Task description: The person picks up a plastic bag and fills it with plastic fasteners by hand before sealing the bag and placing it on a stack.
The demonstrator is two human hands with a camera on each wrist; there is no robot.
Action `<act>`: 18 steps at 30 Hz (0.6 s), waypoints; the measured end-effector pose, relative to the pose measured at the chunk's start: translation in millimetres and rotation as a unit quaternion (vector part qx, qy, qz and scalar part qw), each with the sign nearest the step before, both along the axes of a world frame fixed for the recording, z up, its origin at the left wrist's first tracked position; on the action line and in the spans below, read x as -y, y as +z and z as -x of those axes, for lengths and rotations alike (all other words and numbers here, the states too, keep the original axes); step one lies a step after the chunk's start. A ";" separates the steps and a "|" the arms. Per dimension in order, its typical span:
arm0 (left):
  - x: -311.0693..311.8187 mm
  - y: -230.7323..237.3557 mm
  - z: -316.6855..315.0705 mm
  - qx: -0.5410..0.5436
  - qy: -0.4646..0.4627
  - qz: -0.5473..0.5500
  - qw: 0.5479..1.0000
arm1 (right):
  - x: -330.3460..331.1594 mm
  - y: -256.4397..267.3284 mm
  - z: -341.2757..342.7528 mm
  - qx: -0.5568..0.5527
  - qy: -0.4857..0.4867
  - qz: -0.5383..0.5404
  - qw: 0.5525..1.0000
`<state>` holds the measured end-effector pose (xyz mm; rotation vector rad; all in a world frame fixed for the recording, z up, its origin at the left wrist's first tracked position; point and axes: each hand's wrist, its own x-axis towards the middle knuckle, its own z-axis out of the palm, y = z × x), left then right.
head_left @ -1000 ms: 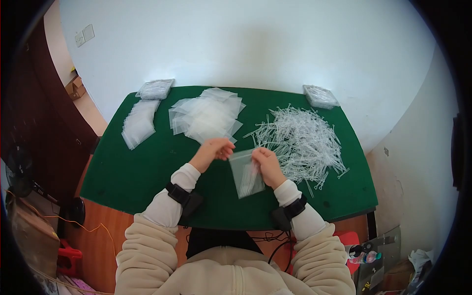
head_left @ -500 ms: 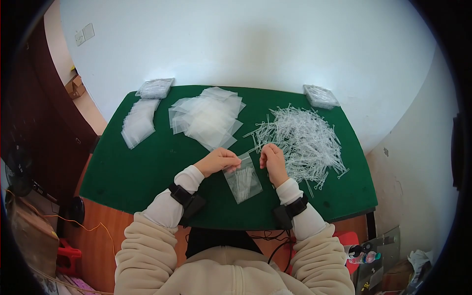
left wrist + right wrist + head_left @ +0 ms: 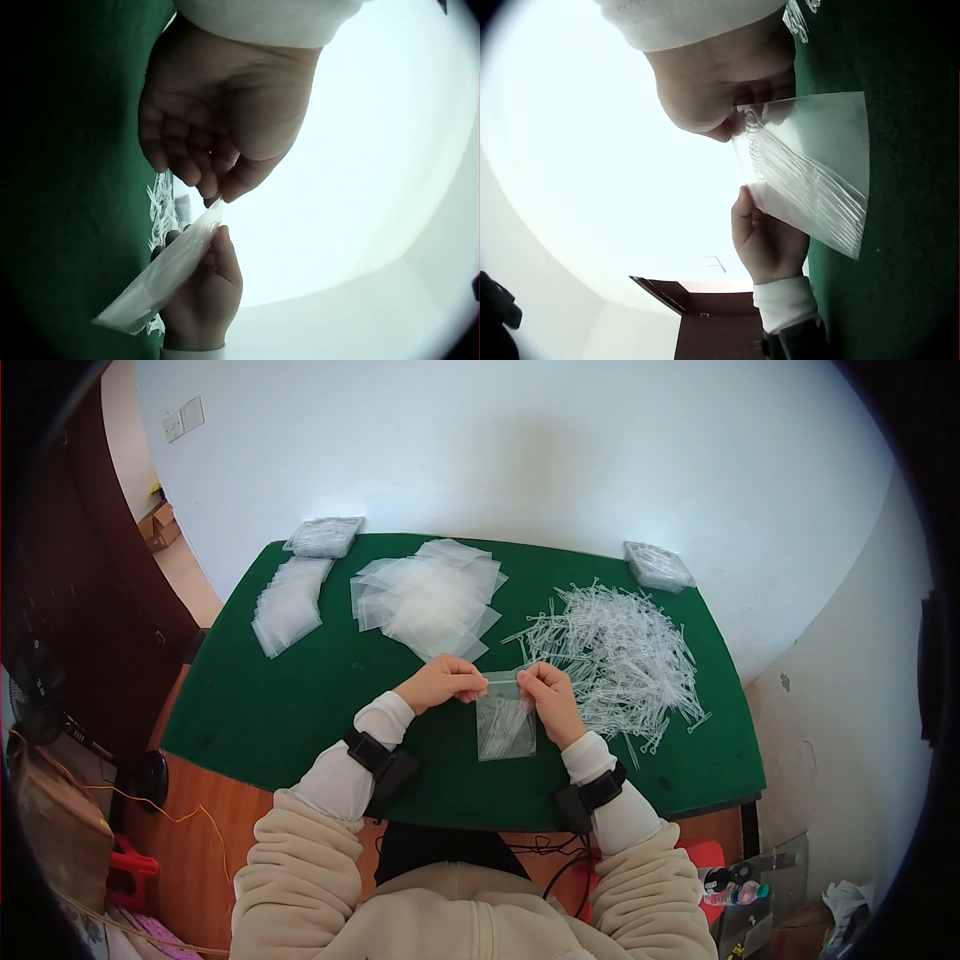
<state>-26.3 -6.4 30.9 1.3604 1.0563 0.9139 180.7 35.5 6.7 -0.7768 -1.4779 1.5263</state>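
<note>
A clear zip bag (image 3: pixel 506 728) hangs between both hands over the front half of the table. Several thin, clear plastic sticks with looped ends (image 3: pixel 810 180) lie side by side inside it, slanting across the bag. My left hand (image 3: pixel 440 685) pinches the bag's top left corner between thumb and fingertips. At the top right corner, my right hand (image 3: pixel 555 703) pinches the same edge. The right wrist view shows the bag's flat face, while the left wrist view has it nearly edge-on, below the left hand (image 3: pixel 225 112).
A large heap of loose clear sticks (image 3: pixel 630 660) covers the right side of the green table (image 3: pixel 290 730). Empty bags (image 3: pixel 430 600) are piled at the middle back, with a fanned row of bags (image 3: pixel 290 610) left of them. Filled bag stacks (image 3: pixel 325 537) stand at both back corners.
One second ago only the right hand held the bag; then the left hand held it with the right apart. Now the right hand has come back onto the top edge, and both grip it.
</note>
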 end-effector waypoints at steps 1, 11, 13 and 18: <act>0.1 0.8 1.1 0.001 0.003 -0.005 1.000 | 0.1 0.7 -0.7 -0.009 -0.004 0.012 1.000; 7.6 5.0 -19.5 0.031 0.061 -0.106 0.992 | -3.6 -2.2 -3.1 -0.108 0.080 0.122 0.983; 15.0 10.7 -32.5 -0.009 0.052 -0.210 0.976 | -1.4 -0.3 -2.7 -0.036 0.134 0.103 0.985; 8.8 5.8 -25.3 -0.072 -0.061 -0.348 0.933 | 2.2 0.6 -1.5 -0.022 0.165 0.118 0.979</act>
